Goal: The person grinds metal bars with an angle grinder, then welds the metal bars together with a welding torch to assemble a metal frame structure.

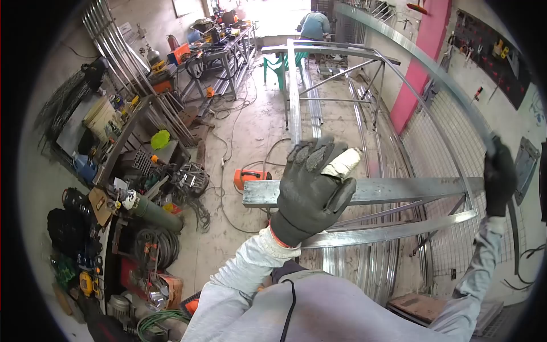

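Note:
My left hand [313,191], in a dark grey glove with cream tape around one finger, is over the near metal beam [393,191]. Its back faces me and its fingers are stretched out, slightly apart. It hides part of the beam and the near end of a shiny upright bar [294,97]; contact underneath is hidden. At the far right, my right hand [500,174], in a black glove, is closed around a long flat metal strip [439,71]. That strip curves from the top of the view down past the right side of the metal frame [336,100].
An orange case [250,178] and loose cables lie on the floor [245,131]. Tool-covered shelves and a gas cylinder [154,211] line the left. Metal profiles lie below the frame. A person [315,25] bends over at the back, near a green chair [275,69].

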### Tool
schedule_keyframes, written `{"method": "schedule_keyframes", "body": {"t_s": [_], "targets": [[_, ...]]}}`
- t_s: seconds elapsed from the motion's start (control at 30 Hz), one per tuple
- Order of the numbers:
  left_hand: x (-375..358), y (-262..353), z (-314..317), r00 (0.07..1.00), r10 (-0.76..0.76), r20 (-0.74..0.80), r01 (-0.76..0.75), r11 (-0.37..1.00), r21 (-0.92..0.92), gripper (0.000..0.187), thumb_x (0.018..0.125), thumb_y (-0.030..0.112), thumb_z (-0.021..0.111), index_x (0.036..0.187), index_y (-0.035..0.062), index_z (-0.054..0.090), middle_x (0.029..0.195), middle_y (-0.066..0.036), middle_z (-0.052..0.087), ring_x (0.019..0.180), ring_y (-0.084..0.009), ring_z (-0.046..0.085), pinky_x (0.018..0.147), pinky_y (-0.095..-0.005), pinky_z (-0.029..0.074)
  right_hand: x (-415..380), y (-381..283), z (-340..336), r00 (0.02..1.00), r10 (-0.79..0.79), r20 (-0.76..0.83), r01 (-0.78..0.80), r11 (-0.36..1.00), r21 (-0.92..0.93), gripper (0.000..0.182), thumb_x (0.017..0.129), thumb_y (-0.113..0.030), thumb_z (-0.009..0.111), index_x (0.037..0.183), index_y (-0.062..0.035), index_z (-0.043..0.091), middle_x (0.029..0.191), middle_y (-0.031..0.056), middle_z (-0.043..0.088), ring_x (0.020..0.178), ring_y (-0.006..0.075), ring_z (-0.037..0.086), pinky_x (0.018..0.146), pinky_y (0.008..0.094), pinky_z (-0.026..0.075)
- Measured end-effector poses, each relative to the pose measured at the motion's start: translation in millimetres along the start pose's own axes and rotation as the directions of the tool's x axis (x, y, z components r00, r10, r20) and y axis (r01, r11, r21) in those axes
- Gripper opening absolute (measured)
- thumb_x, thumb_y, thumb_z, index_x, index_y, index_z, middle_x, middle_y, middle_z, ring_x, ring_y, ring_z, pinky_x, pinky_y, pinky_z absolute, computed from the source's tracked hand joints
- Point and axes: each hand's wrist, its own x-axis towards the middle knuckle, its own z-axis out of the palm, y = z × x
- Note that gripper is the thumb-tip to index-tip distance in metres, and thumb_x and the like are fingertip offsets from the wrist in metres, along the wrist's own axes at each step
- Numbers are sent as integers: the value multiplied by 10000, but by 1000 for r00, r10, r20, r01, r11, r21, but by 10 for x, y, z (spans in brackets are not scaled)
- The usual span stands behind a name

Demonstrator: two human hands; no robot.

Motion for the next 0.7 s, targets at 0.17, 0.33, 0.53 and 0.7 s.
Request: {"method": "schedule_keyframes", "body": {"t_s": [0.17,0.33,0.53,0.7], "targets": [[85,-318,183,977,139,162,-174,958,227,675,903,320,803,1526,146,610,1613,-226,506,1541,-492,400,1297,-640,258,-749,-252,177,892,-199,407,180,980,85,383,836,22,665,1207,-60,715,1033,158,730,952,356,726,821,477,570],[-150,-747,436,739,47,672,-120,991,63,862,810,537,864,1515,118,599,1580,-228,529,1483,-479,457,1266,-598,316,-1241,-548,222,886,-261,383,163,949,268,375,738,-31,731,1110,-60,693,989,132,652,964,384,659,898,526,528],[-804,-476,453,442,-90,892,528,831,-178,809,877,602,812,1463,69,644,1275,-226,740,1114,-355,751,978,-458,588,-1535,-428,357,901,-210,380,101,952,289,397,719,-46,745,1108,-48,666,1084,165,657,1083,427,642,1065,583,492],[-962,-202,405,499,-189,846,231,970,80,655,869,481,838,1359,76,678,1051,-213,748,1022,-378,743,934,-486,578,-1912,-237,647,882,-204,425,82,954,287,436,695,-15,739,1122,-57,662,1142,178,663,1138,431,629,1110,581,465]]}}
